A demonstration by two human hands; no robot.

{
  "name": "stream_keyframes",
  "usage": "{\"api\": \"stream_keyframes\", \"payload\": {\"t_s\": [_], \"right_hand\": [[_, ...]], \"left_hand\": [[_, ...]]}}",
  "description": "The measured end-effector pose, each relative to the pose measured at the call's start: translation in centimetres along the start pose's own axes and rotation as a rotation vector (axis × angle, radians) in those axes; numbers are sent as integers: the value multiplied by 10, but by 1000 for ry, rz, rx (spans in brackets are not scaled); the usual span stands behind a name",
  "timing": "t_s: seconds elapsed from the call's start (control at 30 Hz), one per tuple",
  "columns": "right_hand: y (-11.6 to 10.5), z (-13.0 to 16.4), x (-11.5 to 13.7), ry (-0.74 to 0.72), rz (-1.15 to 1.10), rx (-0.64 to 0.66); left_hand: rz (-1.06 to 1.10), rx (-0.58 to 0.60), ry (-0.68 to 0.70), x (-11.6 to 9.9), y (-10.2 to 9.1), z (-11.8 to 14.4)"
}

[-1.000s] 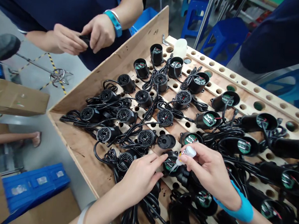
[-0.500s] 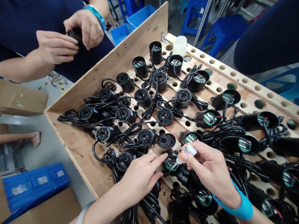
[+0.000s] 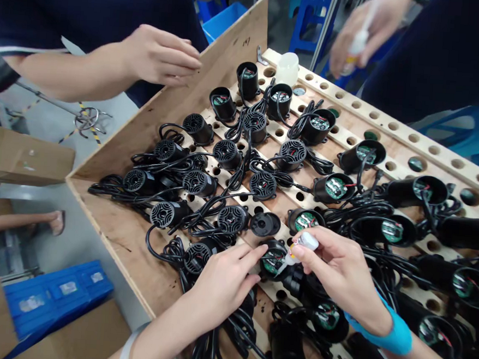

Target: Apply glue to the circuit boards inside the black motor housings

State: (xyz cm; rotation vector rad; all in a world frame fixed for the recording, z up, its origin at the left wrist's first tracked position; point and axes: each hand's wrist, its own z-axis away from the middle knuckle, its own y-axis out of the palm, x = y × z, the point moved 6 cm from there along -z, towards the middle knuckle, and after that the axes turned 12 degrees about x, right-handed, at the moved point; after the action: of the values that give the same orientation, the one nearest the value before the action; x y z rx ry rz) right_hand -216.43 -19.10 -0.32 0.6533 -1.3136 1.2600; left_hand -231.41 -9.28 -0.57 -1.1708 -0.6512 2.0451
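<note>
The right hand pinches a glue bottle, tip in the open housing that the left hand steadies with loose fingers; left units look capped, right ones seemingly await glue.

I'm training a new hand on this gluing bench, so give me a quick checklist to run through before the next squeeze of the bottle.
1. Right hand grips the small glue bottle: ok.
2. Nozzle tip points into the open black housing: ok.
3. Left hand steadies that housing at its rim: ok.
4. Left fingertips kept away from the nozzle: not ok, they lie close beside it.
5. Glue left in the bottle: cannot tell.
6. Co-worker's hand away from this housing: ok, it is at the far board edge.
</note>
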Motion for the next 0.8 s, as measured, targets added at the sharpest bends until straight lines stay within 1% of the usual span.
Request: {"api": "stream_keyframes", "payload": {"t_s": [0.17,0.23,0.4,0.5,0.8], "right_hand": [[-8,4,0,25,9,6],[-9,4,-1,38,-21,-7],[-1,3,-2,21,-147,-51],[5,4,-3,1,-141,-80],[11,6,-5,-26,-137,-81]], "left_hand": [[11,-4,3,1,0,0],[13,-7,4,2,1,0],[8,-10,6,2,2,-1],[8,-8,1,2,2,0],[12,2,-1,4,3,0]]}}
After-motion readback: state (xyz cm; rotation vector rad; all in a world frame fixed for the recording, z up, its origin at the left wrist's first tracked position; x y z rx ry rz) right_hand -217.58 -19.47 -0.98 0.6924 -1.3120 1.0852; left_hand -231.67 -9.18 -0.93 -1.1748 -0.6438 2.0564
